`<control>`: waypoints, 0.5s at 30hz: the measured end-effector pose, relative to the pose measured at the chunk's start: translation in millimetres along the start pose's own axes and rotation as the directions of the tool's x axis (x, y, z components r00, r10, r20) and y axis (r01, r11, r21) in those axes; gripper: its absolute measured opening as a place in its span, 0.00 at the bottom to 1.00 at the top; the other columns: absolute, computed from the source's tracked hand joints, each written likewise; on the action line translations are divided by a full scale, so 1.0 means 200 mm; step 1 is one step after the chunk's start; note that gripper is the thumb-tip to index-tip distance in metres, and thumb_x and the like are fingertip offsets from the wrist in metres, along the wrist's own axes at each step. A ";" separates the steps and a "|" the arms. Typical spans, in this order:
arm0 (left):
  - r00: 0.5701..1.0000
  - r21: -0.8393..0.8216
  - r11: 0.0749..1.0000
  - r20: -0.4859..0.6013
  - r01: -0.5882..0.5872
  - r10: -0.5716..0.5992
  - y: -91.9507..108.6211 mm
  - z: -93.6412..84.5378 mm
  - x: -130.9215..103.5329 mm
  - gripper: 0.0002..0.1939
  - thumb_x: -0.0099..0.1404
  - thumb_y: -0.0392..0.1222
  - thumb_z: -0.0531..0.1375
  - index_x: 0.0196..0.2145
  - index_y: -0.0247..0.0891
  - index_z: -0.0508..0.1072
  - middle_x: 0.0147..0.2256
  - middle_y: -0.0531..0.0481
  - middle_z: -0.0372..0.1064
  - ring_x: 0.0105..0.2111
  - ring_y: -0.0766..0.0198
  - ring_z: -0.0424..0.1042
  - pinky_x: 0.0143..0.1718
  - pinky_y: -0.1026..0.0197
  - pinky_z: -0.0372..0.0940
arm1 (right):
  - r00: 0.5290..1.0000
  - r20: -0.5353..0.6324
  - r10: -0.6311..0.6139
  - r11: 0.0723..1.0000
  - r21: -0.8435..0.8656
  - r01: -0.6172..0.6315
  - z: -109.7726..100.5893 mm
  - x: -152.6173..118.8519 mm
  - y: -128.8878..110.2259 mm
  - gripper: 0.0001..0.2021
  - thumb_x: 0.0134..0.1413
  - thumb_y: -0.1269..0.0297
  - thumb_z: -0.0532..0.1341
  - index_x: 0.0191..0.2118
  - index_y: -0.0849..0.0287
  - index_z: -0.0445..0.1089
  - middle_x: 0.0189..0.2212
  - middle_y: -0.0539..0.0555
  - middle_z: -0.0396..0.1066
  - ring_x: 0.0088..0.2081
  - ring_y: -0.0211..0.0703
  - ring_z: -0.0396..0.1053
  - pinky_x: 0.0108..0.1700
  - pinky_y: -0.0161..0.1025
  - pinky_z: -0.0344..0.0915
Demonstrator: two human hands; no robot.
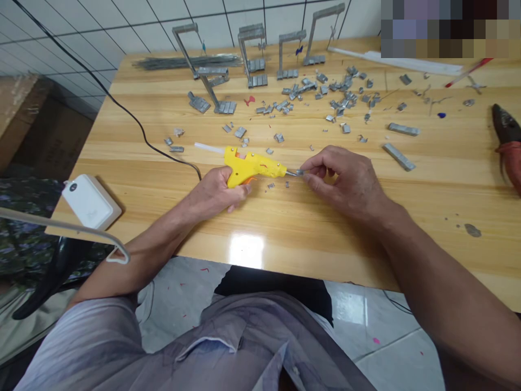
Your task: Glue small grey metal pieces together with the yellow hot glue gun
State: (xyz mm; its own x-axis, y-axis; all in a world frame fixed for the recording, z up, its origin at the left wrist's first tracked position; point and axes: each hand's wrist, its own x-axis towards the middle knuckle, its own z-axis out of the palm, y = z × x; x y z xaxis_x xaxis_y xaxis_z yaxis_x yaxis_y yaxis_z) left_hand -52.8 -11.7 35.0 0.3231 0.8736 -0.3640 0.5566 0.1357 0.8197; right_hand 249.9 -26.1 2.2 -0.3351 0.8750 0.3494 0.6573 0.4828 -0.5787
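At the near middle of the pale wooden table [285,239], left hand [215,195] wraps the grip of a yellow plastic glue gun [252,165], fingers clamped around it. Right hand [345,182] pinches a small grey metal piece [299,172] between thumb and fingertips, held touching the gun's nozzle tip. Loose grey metal clips [325,92] lie scattered well beyond.

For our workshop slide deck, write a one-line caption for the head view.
Left hand grips a yellow glue gun while right hand pinches a small metal piece at its nozzle.
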 end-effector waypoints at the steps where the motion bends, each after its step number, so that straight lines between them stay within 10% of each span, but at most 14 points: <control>1: 1.000 0.002 1.000 0.000 -0.001 0.001 0.00 0.00 0.00 0.09 0.58 0.46 0.66 0.31 0.41 0.70 0.16 0.57 0.63 0.18 0.70 0.59 0.21 0.64 0.54 | 1.000 0.000 0.001 1.000 -0.001 -0.001 0.00 0.00 0.00 0.06 0.68 0.63 0.65 0.43 0.50 0.81 0.35 0.53 0.81 0.34 0.47 0.76 0.39 0.46 0.70; 15: 1.000 -0.014 1.000 -0.009 0.003 -0.003 0.01 0.00 0.00 0.08 0.59 0.44 0.65 0.32 0.41 0.71 0.17 0.59 0.63 0.17 0.70 0.59 0.21 0.65 0.55 | 1.000 0.016 0.020 1.000 -0.001 -0.020 -0.01 0.00 -0.01 0.07 0.68 0.64 0.64 0.43 0.51 0.81 0.35 0.53 0.81 0.35 0.48 0.76 0.39 0.47 0.70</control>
State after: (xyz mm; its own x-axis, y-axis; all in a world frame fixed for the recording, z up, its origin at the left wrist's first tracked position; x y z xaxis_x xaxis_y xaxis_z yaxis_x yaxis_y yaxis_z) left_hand -51.9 -11.3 36.3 0.3139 0.8775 -0.3626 0.5466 0.1453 0.8247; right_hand 249.3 -26.8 4.1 -0.3322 0.8851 0.3258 0.6647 0.4648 -0.5849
